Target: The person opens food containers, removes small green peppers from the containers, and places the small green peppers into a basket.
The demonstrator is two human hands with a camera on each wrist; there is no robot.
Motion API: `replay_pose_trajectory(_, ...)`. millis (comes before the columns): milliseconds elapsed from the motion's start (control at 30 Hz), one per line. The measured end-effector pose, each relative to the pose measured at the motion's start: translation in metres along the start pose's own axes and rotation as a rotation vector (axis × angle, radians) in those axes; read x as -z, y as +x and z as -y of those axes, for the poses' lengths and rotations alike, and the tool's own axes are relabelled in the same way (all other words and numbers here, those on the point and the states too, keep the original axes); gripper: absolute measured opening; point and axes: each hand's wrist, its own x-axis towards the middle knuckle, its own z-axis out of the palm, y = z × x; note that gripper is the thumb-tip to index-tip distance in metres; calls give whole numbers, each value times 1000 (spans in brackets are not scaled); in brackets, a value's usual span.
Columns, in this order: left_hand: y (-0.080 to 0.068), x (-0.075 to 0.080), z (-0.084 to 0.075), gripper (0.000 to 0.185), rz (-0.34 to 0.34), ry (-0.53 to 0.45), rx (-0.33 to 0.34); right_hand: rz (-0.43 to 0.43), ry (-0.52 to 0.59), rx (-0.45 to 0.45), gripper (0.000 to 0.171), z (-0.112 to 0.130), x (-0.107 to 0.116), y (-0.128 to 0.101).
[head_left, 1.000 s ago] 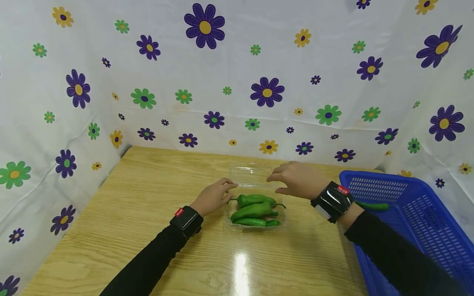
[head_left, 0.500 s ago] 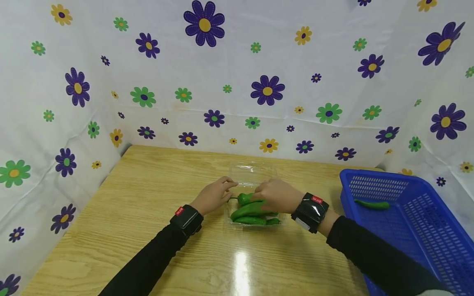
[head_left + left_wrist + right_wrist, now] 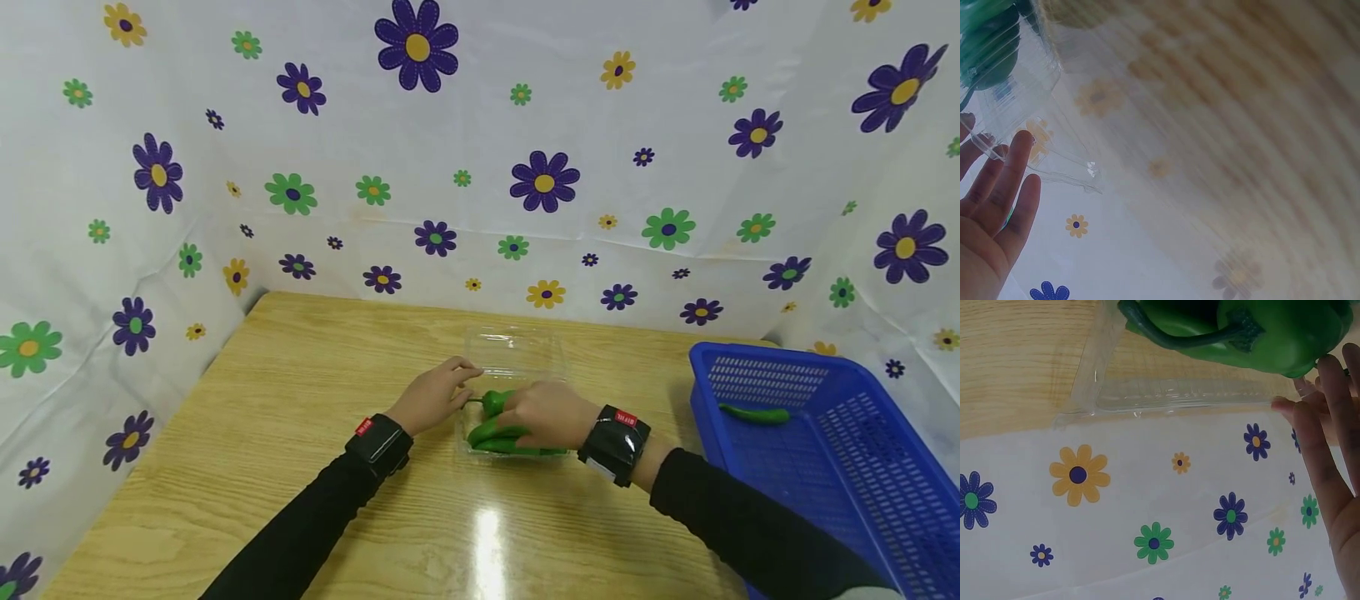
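Since the earlier frames the right hand has come in from the far right edge of the clear plastic tray and now lies over the green peppers inside it, covering most of them. Whether its fingers are curled round a pepper the head view does not show; the right wrist view has the fingers nearly straight, tips against a glossy, smooth-skinned pepper with a curved stem. The left hand rests at the tray's left edge, fingers relaxed and extended; the left wrist view shows fingertips touching the thin, transparent, ribbed rim, a contact the head view leaves unclear. That tray sits near the middle of the light, grained wooden table. At the right stands a blue perforated plastic basket holding one long pepper. Flowered cloth hangs behind.
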Motion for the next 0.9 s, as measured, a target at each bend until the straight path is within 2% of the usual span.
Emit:
replay_pose_trajectory(433,1,-1,0,36,5,3,5,35,31,-8,28,5,-1,-4)
replay_pose_trajectory(900,1,0,-2,36,0,4,6,108,77,-33,31,3,-7,2)
